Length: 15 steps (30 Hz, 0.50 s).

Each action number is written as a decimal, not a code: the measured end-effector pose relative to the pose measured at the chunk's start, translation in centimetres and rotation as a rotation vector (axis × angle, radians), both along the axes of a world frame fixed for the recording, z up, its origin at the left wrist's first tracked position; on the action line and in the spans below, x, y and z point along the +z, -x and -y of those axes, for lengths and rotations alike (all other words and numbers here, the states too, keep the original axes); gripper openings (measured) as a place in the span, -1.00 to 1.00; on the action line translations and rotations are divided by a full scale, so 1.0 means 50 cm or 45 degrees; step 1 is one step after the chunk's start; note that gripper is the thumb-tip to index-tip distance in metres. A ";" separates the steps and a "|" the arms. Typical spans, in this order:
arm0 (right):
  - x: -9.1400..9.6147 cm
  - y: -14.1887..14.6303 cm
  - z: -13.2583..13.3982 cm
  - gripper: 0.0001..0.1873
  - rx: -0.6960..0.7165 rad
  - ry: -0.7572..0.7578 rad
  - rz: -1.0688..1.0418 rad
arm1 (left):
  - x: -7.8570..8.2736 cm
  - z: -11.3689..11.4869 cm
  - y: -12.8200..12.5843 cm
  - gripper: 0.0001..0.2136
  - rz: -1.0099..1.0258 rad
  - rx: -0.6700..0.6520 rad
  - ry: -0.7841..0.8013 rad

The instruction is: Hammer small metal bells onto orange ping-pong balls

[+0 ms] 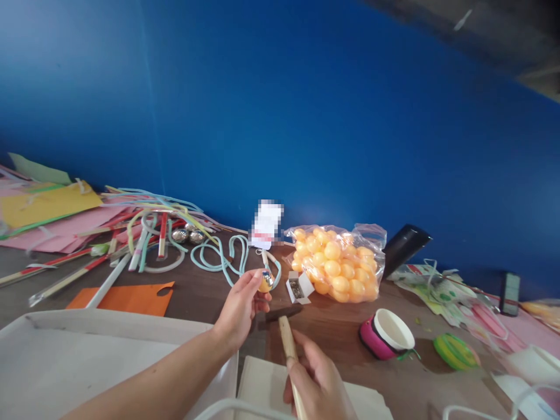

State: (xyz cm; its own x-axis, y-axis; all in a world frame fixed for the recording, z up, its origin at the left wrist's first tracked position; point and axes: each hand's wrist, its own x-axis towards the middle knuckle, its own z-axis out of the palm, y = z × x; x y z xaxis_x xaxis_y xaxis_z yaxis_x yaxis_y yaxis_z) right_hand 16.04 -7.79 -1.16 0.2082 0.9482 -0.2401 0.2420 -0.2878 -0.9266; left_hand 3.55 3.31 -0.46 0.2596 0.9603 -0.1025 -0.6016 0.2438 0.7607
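Note:
My left hand (245,303) pinches a shiny silver ball (265,282) between thumb and fingers, above the dark tabletop. My right hand (315,376) is wrapped round the pale wooden handle of a hammer (287,338), whose dark head points away from me. Just beyond the hammer head stands a small open white box (300,288) with small metal pieces in it. Behind that box lies a clear bag of orange balls (335,263). More silver balls (196,237) rest farther left, among cords. Under my right hand are pale flat sheets (265,376).
A white tray (109,324) fills the near left. Beyond it are orange paper (144,296), light blue cords (210,256) and coloured card (50,204). To the right sit a pink-and-white cup (387,335), a green-yellow coil (456,351) and a black cylinder (406,248). A blue wall (280,116) rises behind.

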 end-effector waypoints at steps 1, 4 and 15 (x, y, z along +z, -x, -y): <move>-0.003 -0.002 0.000 -0.48 0.017 -0.011 0.045 | 0.001 0.001 0.000 -0.74 -0.009 -0.002 0.004; -0.016 -0.007 -0.001 -0.51 0.079 -0.033 0.176 | 0.003 0.002 0.001 -0.74 -0.021 -0.012 0.015; -0.046 -0.005 0.003 -0.57 0.083 -0.163 0.311 | -0.006 0.000 0.000 -0.73 -0.024 -0.029 0.004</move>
